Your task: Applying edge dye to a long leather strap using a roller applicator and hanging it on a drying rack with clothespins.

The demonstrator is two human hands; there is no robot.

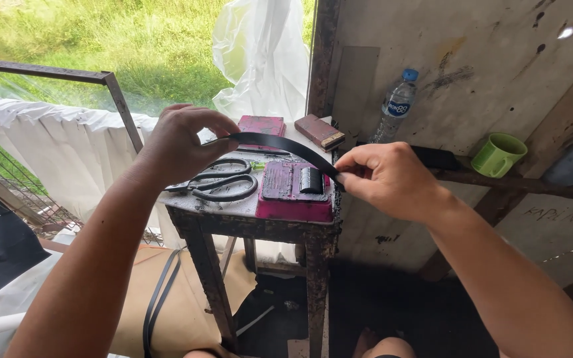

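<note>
A black strap (285, 147) arcs between my two hands above a small worn table (247, 222). My left hand (179, 142) pinches its left end between thumb and fingers. My right hand (387, 179) grips the other end at the table's right edge. Under the strap lies a pink tray (296, 205) smeared with black, with a small black roller (311, 179) in it. Black scissors (223, 181) lie flat on the table below my left hand.
A pink box (260, 124) and a brown block (319, 131) sit at the table's back. A water bottle (396, 106) and a green mug (497, 155) stand on a ledge by the wall. More black straps (157, 298) hang beside the table's left leg over brown sheet.
</note>
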